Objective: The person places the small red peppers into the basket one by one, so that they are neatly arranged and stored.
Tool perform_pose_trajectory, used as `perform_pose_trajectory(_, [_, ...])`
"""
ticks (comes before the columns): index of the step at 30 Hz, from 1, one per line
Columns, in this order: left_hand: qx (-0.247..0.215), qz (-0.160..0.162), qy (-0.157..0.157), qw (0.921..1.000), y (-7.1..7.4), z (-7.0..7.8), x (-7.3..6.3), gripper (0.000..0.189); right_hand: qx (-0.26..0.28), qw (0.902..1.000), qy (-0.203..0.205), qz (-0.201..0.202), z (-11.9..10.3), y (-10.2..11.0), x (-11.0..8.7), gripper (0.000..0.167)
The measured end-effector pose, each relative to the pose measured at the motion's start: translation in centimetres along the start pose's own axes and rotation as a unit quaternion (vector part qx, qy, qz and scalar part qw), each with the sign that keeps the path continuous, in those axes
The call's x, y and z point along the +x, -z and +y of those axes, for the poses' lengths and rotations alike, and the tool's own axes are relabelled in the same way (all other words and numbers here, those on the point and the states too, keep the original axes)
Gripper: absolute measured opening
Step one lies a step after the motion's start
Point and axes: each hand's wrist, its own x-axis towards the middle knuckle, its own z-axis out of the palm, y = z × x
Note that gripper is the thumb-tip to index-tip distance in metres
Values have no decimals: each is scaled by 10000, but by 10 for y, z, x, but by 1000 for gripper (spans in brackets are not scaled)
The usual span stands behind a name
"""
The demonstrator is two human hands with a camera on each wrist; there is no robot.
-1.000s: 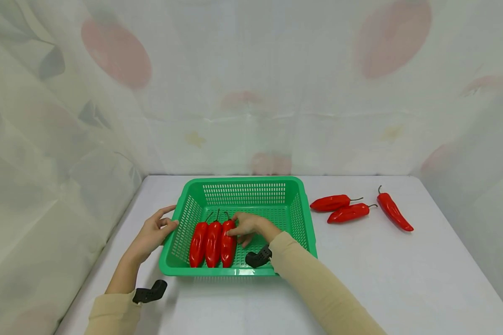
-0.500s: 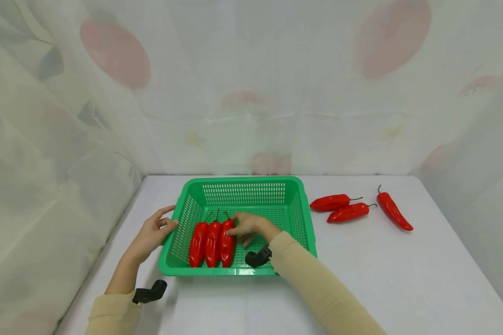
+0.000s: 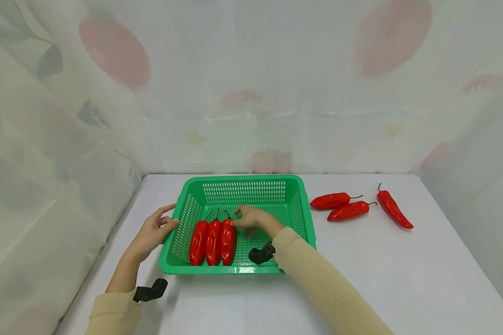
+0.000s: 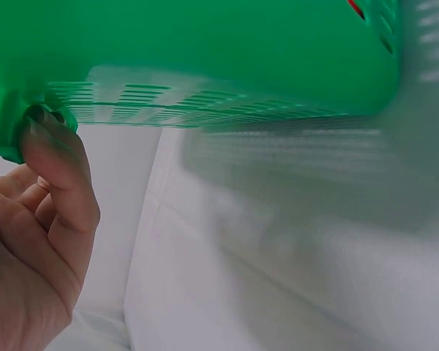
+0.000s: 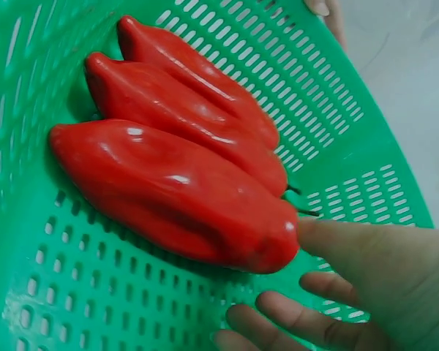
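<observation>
A green plastic basket [image 3: 239,270] with slotted walls stands on the white table. Inside its left half, three red chili peppers lie side by side, stems pointing to the far side: a left pepper [image 3: 198,243], a middle pepper [image 3: 213,243] and a right pepper [image 3: 228,242]. My left hand [image 3: 152,232] grips the basket's left rim, its thumb and fingers at the edge; in the left wrist view a finger [image 4: 62,157] bends up against the rim. My right hand [image 3: 253,219] is over the basket floor with loose, spread fingers, its thumb [image 5: 329,238] right at the right pepper's stem end.
On the table to the right of the basket, two red peppers lie close together, a back one [image 3: 330,201] and a front one [image 3: 350,211]. Farther right a third pepper [image 3: 394,208] lies slanted. Behind the table [image 3: 402,279] hangs a patterned white curtain [image 3: 251,93].
My right hand has let go of the right pepper's side and moved slightly up and away toward its stem end. The peppers and my left hand stay where they were.
</observation>
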Motion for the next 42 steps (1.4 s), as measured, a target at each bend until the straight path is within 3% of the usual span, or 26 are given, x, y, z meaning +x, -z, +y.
perform_pose_trajectory(10, [-16,-4,1,10000,0,0,1,61,-603,9961,632,149,-9,12,-7,47])
perform_pose_trajectory(21, [-12,35,50,10000,0,-1,1,60,-1436,9799,1272,549,-20,22,-23,45])
perform_pose_trajectory(42, [-18,44,10,10000,-1,-1,1,60,-810,9644,2023,1499,-22,47,-62,46])
